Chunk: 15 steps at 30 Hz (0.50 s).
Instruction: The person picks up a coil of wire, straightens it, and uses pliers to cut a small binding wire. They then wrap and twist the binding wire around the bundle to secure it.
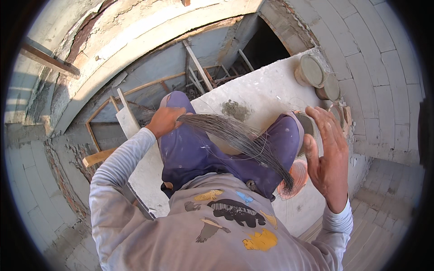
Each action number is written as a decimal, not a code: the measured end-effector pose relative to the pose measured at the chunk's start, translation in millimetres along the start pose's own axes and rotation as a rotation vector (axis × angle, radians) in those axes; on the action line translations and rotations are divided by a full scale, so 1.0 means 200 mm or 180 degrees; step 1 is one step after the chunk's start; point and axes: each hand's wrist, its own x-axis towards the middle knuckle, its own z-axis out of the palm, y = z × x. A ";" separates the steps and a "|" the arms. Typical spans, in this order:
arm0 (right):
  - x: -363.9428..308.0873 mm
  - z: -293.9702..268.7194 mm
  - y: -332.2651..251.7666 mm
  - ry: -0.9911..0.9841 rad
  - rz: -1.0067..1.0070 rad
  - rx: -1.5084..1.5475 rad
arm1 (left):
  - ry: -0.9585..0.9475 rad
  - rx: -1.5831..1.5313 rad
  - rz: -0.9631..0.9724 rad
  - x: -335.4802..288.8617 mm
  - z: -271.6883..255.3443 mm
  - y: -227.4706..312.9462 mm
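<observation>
A bundle of thin grey wires (226, 128) lies across my lap, running from my left knee toward my right thigh. My left hand (166, 121) is closed around its left end, and a few strands stick out beyond the fist. The cut ends fan together at the right, just over an orange-red round container (296, 176) beside my thigh. Raised to the right of my knee, my right hand (326, 156) has its fingers stretched out and thumb apart, with nothing in it. A few loose strands curl away from the bundle near my right knee.
I sit on a pale slab (271, 83) with a small heap of grey mortar (236, 109) on it. Buckets (311, 71) stand along the block wall (384, 67) at the right. Beyond the slab's left edge is a drop with wooden battens (199, 65).
</observation>
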 end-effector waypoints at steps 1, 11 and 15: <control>0.07 0.08 -0.11 -0.0076 -0.0485 -0.0007 | 0.0053 -0.0051 0.0047 0.00 -0.01 0.01; 0.15 1.04 -0.35 -0.1643 -0.0214 0.0900 | 0.0483 0.0784 0.0816 0.07 -0.32 -0.08; 0.03 1.21 -0.41 -0.1916 -0.0140 0.1111 | -0.0030 0.1271 0.1113 0.15 -0.46 -0.04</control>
